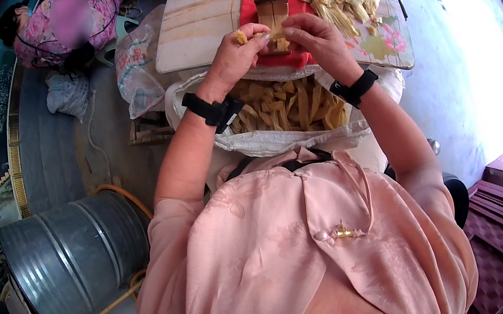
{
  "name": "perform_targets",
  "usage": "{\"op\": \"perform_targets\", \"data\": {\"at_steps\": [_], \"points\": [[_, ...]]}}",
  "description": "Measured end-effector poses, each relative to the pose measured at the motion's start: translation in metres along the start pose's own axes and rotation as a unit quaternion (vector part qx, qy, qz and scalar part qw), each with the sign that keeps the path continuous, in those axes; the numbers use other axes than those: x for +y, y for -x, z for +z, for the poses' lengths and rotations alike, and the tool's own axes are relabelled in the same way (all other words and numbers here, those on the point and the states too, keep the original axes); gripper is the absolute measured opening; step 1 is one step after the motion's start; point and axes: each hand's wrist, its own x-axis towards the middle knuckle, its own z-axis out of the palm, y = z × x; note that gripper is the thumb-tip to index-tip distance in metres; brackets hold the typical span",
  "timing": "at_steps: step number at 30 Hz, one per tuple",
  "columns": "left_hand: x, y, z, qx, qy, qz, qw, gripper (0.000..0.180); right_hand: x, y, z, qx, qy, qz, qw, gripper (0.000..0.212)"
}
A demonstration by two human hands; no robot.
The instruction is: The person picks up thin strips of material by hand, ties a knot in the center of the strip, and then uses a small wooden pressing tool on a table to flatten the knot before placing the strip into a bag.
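Just left of the wooden block's (271, 4) near end, a yellowish piece (241, 37) is held in the left hand's (237, 55) grip; whether anything is gripped by the right hand (320, 39), beside that end, cannot be told. Two-handed fingerwork seems underway; fine fingertip control seems called for.

The top (247, 255) is pale pink and floral-patterned — thin cord (370, 201), gold-coloured ornament (343, 232) at its front — and both wristbands (199, 108) are black.
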Motion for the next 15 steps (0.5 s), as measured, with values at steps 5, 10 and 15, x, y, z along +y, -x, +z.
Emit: {"op": "perform_targets", "data": {"at_steps": [5, 10, 15], "points": [[-0.003, -0.006, -0.002, -0.007, 0.0, 0.037, 0.999, 0.019, 0.005, -0.005, -0.005, 0.006, 0.019, 0.024, 1.0, 0.013], [-0.014, -0.014, 0.002, 0.04, -0.023, 0.082, 0.996, 0.019, 0.01, -0.014, -0.006, 0.031, 0.06, 0.042, 0.997, 0.015], [-0.022, -0.024, -0.004, 0.065, -0.065, 0.05, 0.994, 0.017, 0.018, -0.02, -0.008, 0.02, 0.1, 0.044, 0.994, 0.015]]}}
